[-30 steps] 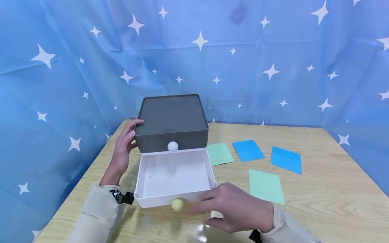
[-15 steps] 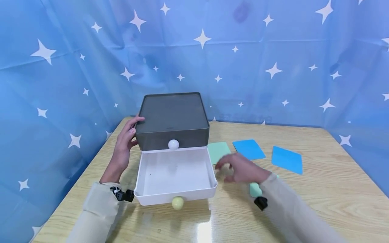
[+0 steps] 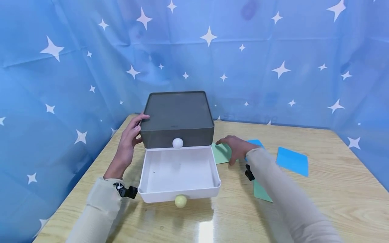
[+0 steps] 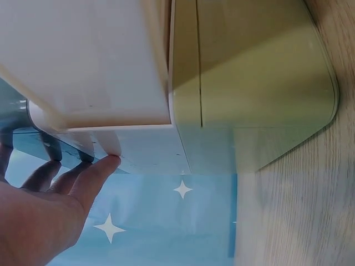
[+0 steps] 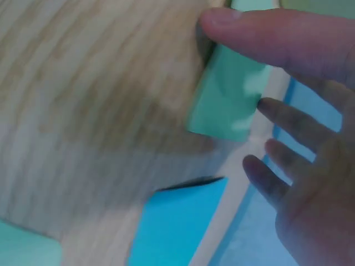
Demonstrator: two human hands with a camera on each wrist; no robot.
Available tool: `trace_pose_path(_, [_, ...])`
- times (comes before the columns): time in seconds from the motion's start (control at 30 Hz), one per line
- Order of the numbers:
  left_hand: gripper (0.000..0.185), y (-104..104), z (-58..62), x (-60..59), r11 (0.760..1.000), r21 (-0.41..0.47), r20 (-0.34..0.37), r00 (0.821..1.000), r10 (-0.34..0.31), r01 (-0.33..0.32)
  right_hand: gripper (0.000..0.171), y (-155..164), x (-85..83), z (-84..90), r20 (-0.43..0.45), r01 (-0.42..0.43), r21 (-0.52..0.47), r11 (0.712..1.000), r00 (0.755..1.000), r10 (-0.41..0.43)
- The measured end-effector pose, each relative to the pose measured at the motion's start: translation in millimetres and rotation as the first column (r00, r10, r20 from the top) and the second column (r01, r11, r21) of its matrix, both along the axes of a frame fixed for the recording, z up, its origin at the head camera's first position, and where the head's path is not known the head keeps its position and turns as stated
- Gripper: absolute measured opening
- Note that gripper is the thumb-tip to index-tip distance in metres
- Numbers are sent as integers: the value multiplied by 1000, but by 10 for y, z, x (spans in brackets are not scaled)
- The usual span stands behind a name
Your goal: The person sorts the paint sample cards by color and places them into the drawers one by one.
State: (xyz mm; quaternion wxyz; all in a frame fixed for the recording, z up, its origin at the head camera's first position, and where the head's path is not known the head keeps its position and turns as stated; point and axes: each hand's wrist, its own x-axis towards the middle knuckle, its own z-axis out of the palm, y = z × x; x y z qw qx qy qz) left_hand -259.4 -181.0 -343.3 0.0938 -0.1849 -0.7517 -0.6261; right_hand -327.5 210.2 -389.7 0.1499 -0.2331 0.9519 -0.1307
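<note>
A small drawer box with a dark grey top stands left of the table's middle. Its white drawer is pulled out; inside I see bare white floor with a tiny dark speck. A white knob sits on the grey front, and a pale yellow-green knob at the drawer's front. My left hand rests against the box's left side, one finger over the top edge. My right hand reaches over a mint green paper square beside the box, thumb and fingers spread around it, as the right wrist view shows.
A blue paper square lies partly behind the right wrist, another blue square farther right. A second mint square is partly under the right sleeve. The starred blue curtain hangs along the back and sides of the wooden table.
My right hand has left the front right corner of the drawer and gone back and away to the mint square beside the box. My left hand stays against the box.
</note>
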Motion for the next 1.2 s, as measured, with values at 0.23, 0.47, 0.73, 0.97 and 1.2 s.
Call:
trace_pose_path(0.23, [50,-16,-11,16,1000,2,-1,1000,5,-5,85,16,8,-35,-14,27,24,999,1000,-27])
trace_pose_path(0.47, [49,-13,-10,2,1000,14,-10,1000,1,-1,72,111,120,47,-20,8,-11,1000,1000,-9])
trace_pose_path(0.73, [50,-7,-10,-18,1000,7,-10,1000,3,-3,68,268,378,269,-38,-29,-105,994,999,25])
trace_pose_path(0.97, [49,-2,-14,-28,1000,5,-9,1000,4,-4,63,424,708,581,-28,-68,-260,963,998,63])
trace_pose_path(1.2, [49,-9,-22,-39,1000,5,-11,1000,6,-6,60,475,1030,950,52,-158,-330,931,981,185])
